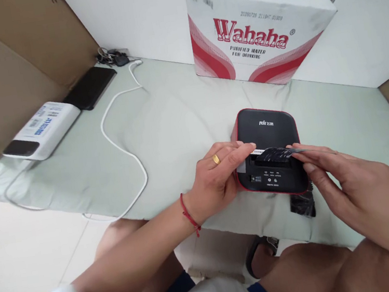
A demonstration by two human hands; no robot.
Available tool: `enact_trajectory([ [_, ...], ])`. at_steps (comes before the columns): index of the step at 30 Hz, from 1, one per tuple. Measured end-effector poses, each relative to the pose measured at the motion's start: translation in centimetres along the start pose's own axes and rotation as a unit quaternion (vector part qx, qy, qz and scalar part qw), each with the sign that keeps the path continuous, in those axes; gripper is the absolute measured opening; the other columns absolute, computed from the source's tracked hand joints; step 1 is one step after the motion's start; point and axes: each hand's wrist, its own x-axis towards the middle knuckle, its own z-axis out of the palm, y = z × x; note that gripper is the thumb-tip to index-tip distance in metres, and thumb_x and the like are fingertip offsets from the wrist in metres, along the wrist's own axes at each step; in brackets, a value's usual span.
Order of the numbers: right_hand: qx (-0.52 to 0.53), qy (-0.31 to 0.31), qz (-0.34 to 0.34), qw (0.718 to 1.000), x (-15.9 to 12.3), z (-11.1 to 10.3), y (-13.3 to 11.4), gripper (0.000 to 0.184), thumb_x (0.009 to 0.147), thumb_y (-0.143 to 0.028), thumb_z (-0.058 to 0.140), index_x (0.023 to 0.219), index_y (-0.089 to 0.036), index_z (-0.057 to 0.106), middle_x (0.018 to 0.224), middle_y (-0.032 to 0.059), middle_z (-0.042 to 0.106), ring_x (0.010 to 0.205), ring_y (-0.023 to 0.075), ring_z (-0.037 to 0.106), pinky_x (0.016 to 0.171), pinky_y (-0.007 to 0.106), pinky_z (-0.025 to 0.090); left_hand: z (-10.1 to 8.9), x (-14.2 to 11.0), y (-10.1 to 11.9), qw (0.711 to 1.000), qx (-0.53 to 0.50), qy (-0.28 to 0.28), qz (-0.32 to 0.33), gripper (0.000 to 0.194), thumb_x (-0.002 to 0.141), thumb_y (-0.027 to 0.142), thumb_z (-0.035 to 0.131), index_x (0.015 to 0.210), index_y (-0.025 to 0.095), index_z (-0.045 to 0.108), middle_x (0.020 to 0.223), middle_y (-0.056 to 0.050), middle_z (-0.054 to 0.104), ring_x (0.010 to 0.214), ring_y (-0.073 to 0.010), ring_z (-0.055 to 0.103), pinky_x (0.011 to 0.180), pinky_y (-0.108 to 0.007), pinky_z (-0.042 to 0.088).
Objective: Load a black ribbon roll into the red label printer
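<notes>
A black-and-red printer [265, 130] with a lettered top, small buttons and a slot lies on the green cloth. My left hand [220, 171], with a ring and a red bracelet, is wrapped round its left edge, thumb near the slot. A shiny dark strip [276, 154] lies across the slot. Its right end is pinched between the thumb and fingers of my right hand [341, 173], at the printer's right side. Another crumpled black piece [302, 204] rests on the cloth below the printer's lower right corner.
A Wahaha water carton [258, 34] stands at the back against white boxes. On the left lie a white power bank [44, 132], a black phone [89, 87] and keys [113, 56]. A white cable [103, 125] curls over the cloth [174, 110] and its front edge.
</notes>
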Motion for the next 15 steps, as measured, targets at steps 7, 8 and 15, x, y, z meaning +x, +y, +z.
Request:
enact_trajectory([
  [7,0.138,0.026,0.157,0.978,0.6,0.3,-0.4,0.030,0.116,-0.042,0.065,0.139,-0.039,0.084,0.129,-0.0056,0.091,0.101,0.0198,0.091,0.062,0.026,0.067,-0.5,0.4,0.2,0.993,-0.103,-0.007,-0.065,0.052,0.105,0.005,0.053,0.149,0.027,0.072,0.119,-0.006,0.084,0.108,-0.0209,0.078,0.096,-0.036,0.066],
  [8,0.152,0.030,0.180,0.971,0.7,0.2,-0.4,0.030,0.116,-0.045,0.067,0.138,-0.040,0.085,0.126,-0.0050,0.092,0.097,0.0193,0.090,0.058,0.025,0.064,-0.5,0.4,0.1,0.987,-0.135,-0.007,-0.091,0.053,0.104,0.008,0.057,0.151,0.028,0.072,0.119,-0.006,0.083,0.107,-0.0213,0.076,0.091,-0.035,0.065],
  [15,0.188,0.008,0.067,0.980,1.1,-0.8,-0.5,0.043,0.113,-0.035,0.070,0.154,-0.043,0.076,0.131,0.0022,0.086,0.123,0.0250,0.077,0.079,0.034,0.065,0.0,0.3,-1.8,0.897,-0.337,-0.046,-0.281,0.080,0.089,0.043,0.090,0.164,0.040,0.061,0.179,-0.006,0.056,0.176,-0.0403,0.044,0.148,-0.066,0.034],
])
